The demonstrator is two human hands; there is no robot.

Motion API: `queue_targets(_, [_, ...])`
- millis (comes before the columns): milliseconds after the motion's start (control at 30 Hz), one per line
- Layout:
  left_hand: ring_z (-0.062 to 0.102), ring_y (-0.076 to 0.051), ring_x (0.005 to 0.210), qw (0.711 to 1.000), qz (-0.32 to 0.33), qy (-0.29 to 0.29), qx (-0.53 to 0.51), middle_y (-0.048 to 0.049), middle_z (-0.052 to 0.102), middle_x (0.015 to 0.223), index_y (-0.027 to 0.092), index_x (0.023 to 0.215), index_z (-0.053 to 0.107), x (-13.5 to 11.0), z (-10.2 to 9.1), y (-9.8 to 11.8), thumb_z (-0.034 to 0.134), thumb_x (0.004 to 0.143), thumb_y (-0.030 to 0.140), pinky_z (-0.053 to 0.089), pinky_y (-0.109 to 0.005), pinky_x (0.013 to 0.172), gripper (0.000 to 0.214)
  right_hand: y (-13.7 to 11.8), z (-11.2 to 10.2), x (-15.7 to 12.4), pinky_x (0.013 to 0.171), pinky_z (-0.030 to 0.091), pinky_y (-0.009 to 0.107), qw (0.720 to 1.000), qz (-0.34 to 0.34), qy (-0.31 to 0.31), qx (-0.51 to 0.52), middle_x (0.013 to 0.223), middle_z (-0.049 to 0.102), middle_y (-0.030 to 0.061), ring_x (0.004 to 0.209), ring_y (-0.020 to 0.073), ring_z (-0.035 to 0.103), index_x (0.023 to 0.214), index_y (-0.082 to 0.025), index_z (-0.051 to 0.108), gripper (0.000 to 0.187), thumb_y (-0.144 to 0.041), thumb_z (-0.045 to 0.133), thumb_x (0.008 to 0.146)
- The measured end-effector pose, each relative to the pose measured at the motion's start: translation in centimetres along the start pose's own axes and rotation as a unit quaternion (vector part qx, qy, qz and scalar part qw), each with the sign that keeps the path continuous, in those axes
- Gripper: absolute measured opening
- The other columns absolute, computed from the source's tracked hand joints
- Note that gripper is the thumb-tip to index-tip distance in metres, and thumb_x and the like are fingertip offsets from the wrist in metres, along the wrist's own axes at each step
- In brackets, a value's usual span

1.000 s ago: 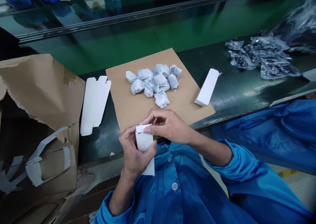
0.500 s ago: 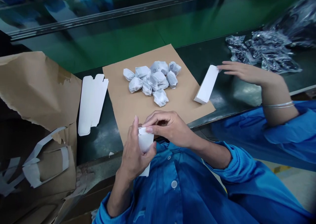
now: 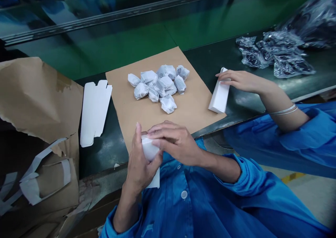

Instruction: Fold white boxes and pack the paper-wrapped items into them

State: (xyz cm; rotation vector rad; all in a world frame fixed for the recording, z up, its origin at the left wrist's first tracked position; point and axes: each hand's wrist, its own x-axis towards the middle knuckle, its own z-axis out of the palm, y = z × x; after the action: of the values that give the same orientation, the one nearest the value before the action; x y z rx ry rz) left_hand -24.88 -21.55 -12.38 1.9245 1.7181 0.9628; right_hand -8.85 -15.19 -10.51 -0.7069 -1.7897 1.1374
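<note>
My left hand (image 3: 141, 162) is wrapped round a narrow white carton (image 3: 151, 148), held upright near my body. The carton's lower end shows beneath my palm. My right hand (image 3: 177, 141) closes over the carton's top end, its thumb on the near side and its fingers across the top, so the flap is mostly hidden. Just beyond my hands, several small items in white wrapping (image 3: 160, 85) lie in a cluster on a brown cardboard sheet (image 3: 194, 94).
To the right, a co-worker's hand (image 3: 237, 80) rests on another white carton (image 3: 219, 96). Flattened white cartons (image 3: 95, 112) lie left of the sheet. A torn cardboard box (image 3: 39, 94) stands at far left. Plastic-bagged dark items (image 3: 278, 52) sit at back right on the dark-green bench (image 3: 198, 61).
My right fingers have gone from pinching the carton's top edge to lying over the top. The co-worker's hand has moved left onto the other carton, which has turned slightly.
</note>
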Motion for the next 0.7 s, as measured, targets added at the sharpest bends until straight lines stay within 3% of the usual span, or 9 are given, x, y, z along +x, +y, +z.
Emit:
queue_targets(133, [0.055,-0.031,0.129,0.999,-0.019,-0.01,-0.04,-0.0202,0.044,0.15,0.023,0.158,0.011,-0.4,0.1,0.3,0.063,0.089,0.039,0.052,-0.047,0.099,0.088,0.6,1.0,-1.1,0.09,0.054,0.036,0.981,-0.093,0.01,-0.169,0.113,0.073,0.0122,0.103,0.0174,0.067,0.105,-0.015,0.07,0.021,-0.027,0.054,0.099])
queue_targets(233, [0.055,-0.031,0.129,0.996,-0.047,0.045,-0.065,-0.017,0.048,0.146,0.022,0.147,0.036,0.5,0.3,0.3,0.069,0.084,0.042,0.051,-0.046,0.101,0.075,0.6,-0.1,-0.1,0.097,0.052,0.034,0.967,-0.114,-0.042,-0.222,0.121,0.07,0.0103,0.113,0.0163,0.063,0.114,-0.016,0.066,0.027,-0.03,0.048,0.102])
queue_targets(333, [0.067,-0.025,0.105,0.95,-0.146,0.207,-0.182,-0.0099,0.06,0.123,0.023,0.124,0.049,2.9,0.7,-0.8,0.071,0.082,0.045,0.057,-0.042,0.09,0.053,1.1,-2.2,1.9,0.103,0.049,0.036,0.942,-0.06,0.012,-0.329,0.131,0.064,0.0121,0.119,0.02,0.06,0.131,-0.017,0.057,0.04,-0.042,0.048,0.101])
queue_targets(433, [0.07,-0.022,0.097,0.898,-0.194,0.286,-0.273,-0.0066,0.063,0.107,0.022,0.119,0.046,5.2,0.9,-3.2,0.054,0.093,0.046,0.058,-0.043,0.09,0.036,2.7,-3.5,3.5,0.093,0.05,0.041,0.867,0.036,0.034,-0.495,0.126,0.065,0.0177,0.112,0.0288,0.06,0.127,-0.014,0.061,0.04,-0.04,0.059,0.095])
queue_targets(500, [0.061,-0.026,0.119,0.915,-0.181,0.296,-0.208,-0.0127,0.061,0.121,0.02,0.119,0.051,5.7,0.5,-4.6,0.059,0.091,0.043,0.049,-0.048,0.105,0.038,3.9,-4.0,3.9,0.087,0.05,0.039,0.848,0.07,0.007,-0.526,0.124,0.065,0.0182,0.11,0.03,0.06,0.118,-0.014,0.065,0.03,-0.029,0.062,0.092])
queue_targets(533, [0.052,-0.029,0.131,0.931,-0.159,0.296,-0.143,-0.0168,0.056,0.133,0.018,0.123,0.052,5.5,0.1,-5.0,0.064,0.088,0.041,0.041,-0.05,0.112,0.044,4.3,-4.4,3.8,0.085,0.05,0.037,0.859,0.084,0.006,-0.505,0.122,0.066,0.0169,0.108,0.0284,0.06,0.115,-0.014,0.066,0.026,-0.023,0.061,0.091])
queue_targets(600, [0.035,-0.033,0.145,0.965,-0.079,0.248,-0.014,-0.0201,0.04,0.152,0.018,0.14,0.045,4.5,-1.0,-5.4,0.07,0.084,0.038,0.03,-0.053,0.119,0.065,4.8,-5.5,3.4,0.081,0.051,0.032,0.906,0.116,0.018,-0.406,0.113,0.07,0.0121,0.099,0.0231,0.064,0.112,-0.015,0.066,0.024,-0.018,0.057,0.09])
queue_targets(667, [0.033,-0.035,0.147,0.99,0.055,0.099,0.084,-0.0168,0.038,0.156,0.025,0.152,0.032,3.4,-2.1,-5.2,0.07,0.084,0.044,0.026,-0.058,0.12,0.08,4.8,-6.9,2.8,0.076,0.051,0.029,0.935,0.16,0.024,-0.314,0.095,0.073,0.0065,0.085,0.0189,0.067,0.114,-0.015,0.064,0.026,-0.018,0.056,0.089])
queue_targets(700, [0.036,-0.035,0.145,0.987,0.122,0.003,0.107,-0.0137,0.041,0.155,0.029,0.153,0.03,3.0,-2.5,-5.0,0.069,0.084,0.046,0.025,-0.059,0.119,0.081,4.7,-7.5,2.4,0.074,0.051,0.03,0.933,0.18,0.027,-0.31,0.09,0.074,0.0051,0.08,0.0185,0.068,0.115,-0.015,0.064,0.027,-0.019,0.056,0.089])
